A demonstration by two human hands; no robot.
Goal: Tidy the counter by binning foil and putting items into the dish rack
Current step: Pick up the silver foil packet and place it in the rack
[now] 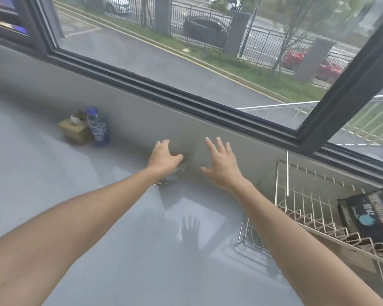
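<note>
A: What are the hands doing?

B: Both arms are reaching out toward the wall under the window. The left hand (165,157) is curving its fingers down over a crumpled, shiny thing, most likely the foil (175,174), which is lying on the grey counter (53,184) right against the wall, at about twelve o'clock from the centre of the view. The fingers are bent around its top, but I cannot tell whether they are actually gripping it.

A: And the other one?

B: The right hand (221,166) is hovering just to the three o'clock side of the foil, palm down, fingers spread wide, holding nothing. Its shadow is falling on the counter below.

A: Where is the dish rack?

B: The dish rack (307,215) is sitting at about four o'clock, by the right edge, with a dark packet (369,215) lying in it.

A: Anything else?

B: At about ten o'clock, well apart from the hands, a brown tissue box (74,129) and a blue-capped bottle (97,128) are standing side by side, touching, near the wall
</note>
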